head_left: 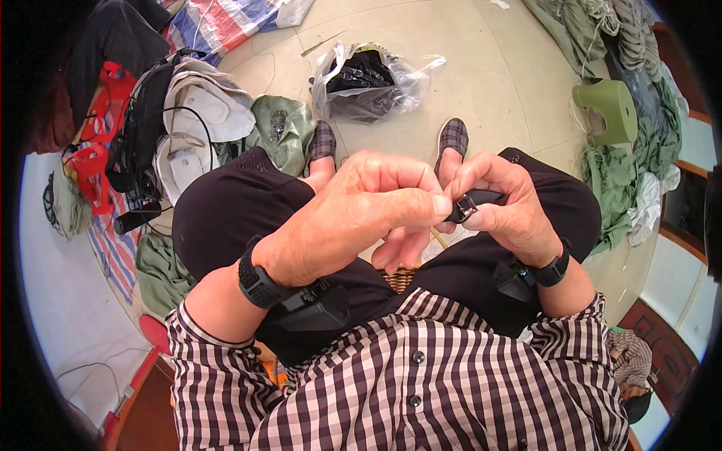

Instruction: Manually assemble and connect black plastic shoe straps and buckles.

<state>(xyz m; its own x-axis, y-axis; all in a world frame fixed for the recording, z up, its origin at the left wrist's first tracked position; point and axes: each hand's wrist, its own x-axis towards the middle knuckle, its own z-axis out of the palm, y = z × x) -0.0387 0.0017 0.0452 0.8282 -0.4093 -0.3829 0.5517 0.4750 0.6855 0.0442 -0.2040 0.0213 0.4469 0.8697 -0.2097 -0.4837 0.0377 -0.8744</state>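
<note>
Above my lap, my right hand [500, 199] grips a small black plastic piece [468, 209] between thumb and fingers. A small open gap with a pale glint shows at its near end; its exact kind cannot be made out. My left hand [368, 207] meets it from the left, thumb and index finger pinched together on the piece's left end. The other left fingers curl loosely below. Whether the left fingertips also hold a second small part is hidden. Beyond my hands, a clear plastic bag [383, 109] on the floor holds many similar-looking black pieces.
White cap-like items [199, 105], a black bag with cables [135, 143] and red straps [98, 165] are heaped at left beside green cloth [282, 131]. A green plastic stool [608, 113] stands at right among green fabric [617, 180]. A striped sheet [218, 22] lies at far left.
</note>
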